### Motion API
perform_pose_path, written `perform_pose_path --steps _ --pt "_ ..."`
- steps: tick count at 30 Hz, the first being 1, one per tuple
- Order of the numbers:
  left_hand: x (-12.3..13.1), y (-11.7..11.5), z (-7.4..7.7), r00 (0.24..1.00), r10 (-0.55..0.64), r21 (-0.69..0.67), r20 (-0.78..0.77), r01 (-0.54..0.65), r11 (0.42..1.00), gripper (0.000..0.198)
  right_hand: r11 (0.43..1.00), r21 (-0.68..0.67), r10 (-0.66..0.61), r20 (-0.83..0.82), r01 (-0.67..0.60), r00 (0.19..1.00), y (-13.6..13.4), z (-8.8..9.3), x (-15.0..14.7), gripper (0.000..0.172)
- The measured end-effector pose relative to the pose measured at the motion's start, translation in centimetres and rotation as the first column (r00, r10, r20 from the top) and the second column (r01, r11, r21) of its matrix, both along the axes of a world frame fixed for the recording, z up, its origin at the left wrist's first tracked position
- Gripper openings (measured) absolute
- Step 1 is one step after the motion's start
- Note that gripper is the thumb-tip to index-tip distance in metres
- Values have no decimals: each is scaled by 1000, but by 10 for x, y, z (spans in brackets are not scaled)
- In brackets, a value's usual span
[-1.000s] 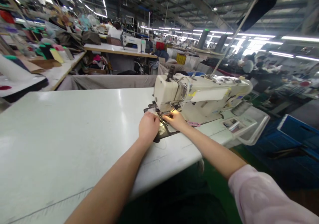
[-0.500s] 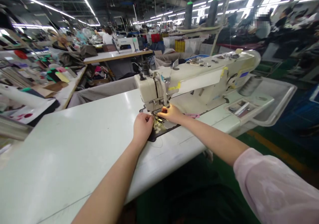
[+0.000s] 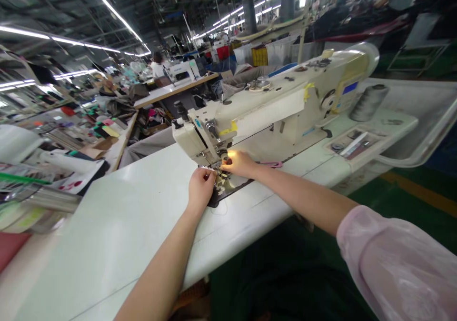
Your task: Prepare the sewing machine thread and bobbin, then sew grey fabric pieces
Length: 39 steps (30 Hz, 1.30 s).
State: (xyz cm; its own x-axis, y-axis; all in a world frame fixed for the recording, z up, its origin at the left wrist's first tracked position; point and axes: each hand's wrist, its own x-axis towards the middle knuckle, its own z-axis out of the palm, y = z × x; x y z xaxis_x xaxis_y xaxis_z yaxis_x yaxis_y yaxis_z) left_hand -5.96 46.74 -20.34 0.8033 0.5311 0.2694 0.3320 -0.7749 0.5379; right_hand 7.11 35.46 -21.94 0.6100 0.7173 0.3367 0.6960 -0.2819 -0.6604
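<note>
Both hands are at the needle end of a cream industrial sewing machine (image 3: 250, 114), lit by its small lamp. My left hand (image 3: 200, 188) rests on the left of the metal plate (image 3: 232, 184), thumb and forefinger pinched together. Just right of the needle area, my right hand (image 3: 241, 164) has its fingertips closed near the presser foot. Whatever lies between the fingertips of either hand is too small to make out. A thin loose thread (image 3: 226, 211) curls on the table below the plate. Behind my right wrist lies a pink-handled tool (image 3: 272, 164).
A grey thread cone (image 3: 369, 103) stands on the right of the white table (image 3: 143, 225). Near it, a recessed tray (image 3: 330, 145) holds bobbins and small tools. A clear plastic bin (image 3: 433, 140) adjoins the right edge. Another sewing machine (image 3: 183, 70) stands behind.
The camera view has tilted and come nearer the machine. My hands stay close to the needle, fingertips still pinched, with only slight shifts.
</note>
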Motion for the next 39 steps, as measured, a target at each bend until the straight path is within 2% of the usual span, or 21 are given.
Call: perform_pose_path --steps 11,25,39 --pt "3 -1 -2 999 39 -8 -31 -39 999 21 1000 -10 2 5 -2 1000 0 -2 2 11" --pt "2 3 -10 998 50 -50 30 -49 998 19 998 -60 1 -12 -1 1000 -2 1 -1 14" --pt "1 2 -5 997 29 -78 75 -23 997 18 998 -68 8 10 -7 1000 -3 4 -1 13"
